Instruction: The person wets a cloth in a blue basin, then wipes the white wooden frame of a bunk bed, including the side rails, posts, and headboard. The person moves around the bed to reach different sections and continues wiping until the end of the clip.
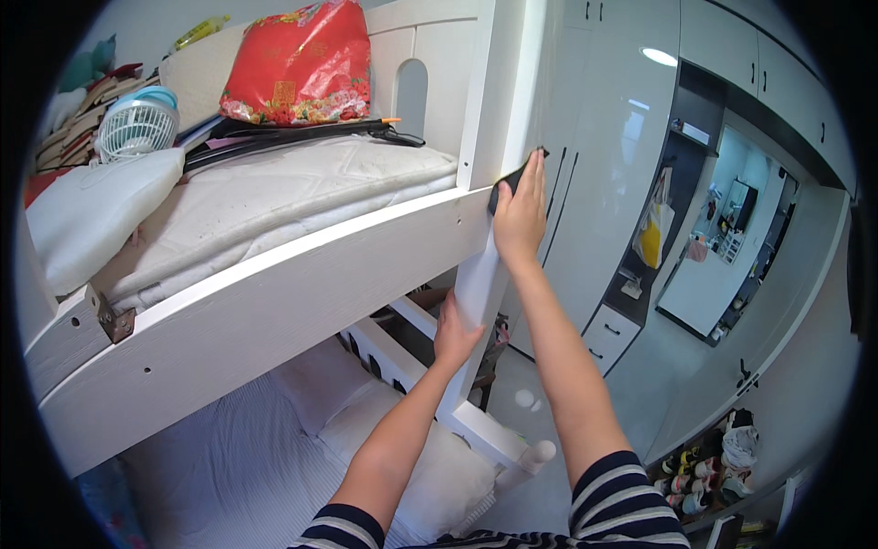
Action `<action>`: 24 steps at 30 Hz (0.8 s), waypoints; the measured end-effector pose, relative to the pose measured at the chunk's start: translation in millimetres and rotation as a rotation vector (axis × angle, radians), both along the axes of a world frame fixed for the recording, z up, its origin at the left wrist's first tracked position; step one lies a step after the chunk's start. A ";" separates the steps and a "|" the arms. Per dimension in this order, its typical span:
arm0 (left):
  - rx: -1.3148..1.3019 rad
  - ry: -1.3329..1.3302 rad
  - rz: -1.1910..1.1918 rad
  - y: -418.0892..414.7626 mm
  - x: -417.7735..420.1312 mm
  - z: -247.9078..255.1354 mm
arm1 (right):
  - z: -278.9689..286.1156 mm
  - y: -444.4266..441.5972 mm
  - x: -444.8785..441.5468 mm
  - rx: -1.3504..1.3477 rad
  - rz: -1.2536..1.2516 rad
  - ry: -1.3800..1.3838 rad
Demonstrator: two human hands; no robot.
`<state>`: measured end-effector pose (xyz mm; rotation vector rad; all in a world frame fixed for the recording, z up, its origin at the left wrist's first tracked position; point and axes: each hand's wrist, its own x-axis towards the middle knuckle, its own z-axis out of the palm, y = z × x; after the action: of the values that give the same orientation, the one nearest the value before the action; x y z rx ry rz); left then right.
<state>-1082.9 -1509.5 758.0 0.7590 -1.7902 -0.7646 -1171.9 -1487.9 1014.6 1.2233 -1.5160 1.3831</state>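
Against the white corner post (pixel 523 89) of a bunk bed, my right hand (pixel 523 213) presses a dark cloth (pixel 507 185) flat under its palm and fingers. This contact is just beside the end of the upper side rail (pixel 309 274). Lower down, my left hand (pixel 458 336) grips the same post, thumb on one side and fingers on the other; some of its fingers are hidden behind the wood.
On the upper mattress (pixel 309 178) lie a red floral bag (pixel 298 65), a small white fan (pixel 137 127) and a pillow (pixel 110 213). The lower bunk holds pillows (pixel 405 446). Tall white cabinets (pixel 610 123) and a shoe rack with shoes (pixel 699 473) stand to the right.
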 end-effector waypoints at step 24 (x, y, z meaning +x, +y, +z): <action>0.127 0.038 -0.054 9.0 4.8 13.8 | 174.8 -21.6 -13.9 -0.103 0.145 -0.091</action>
<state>-1078.1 -1500.5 771.8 0.7761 -1.7464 -0.9296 -1185.7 -1509.5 1189.4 1.2409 -1.4217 1.6111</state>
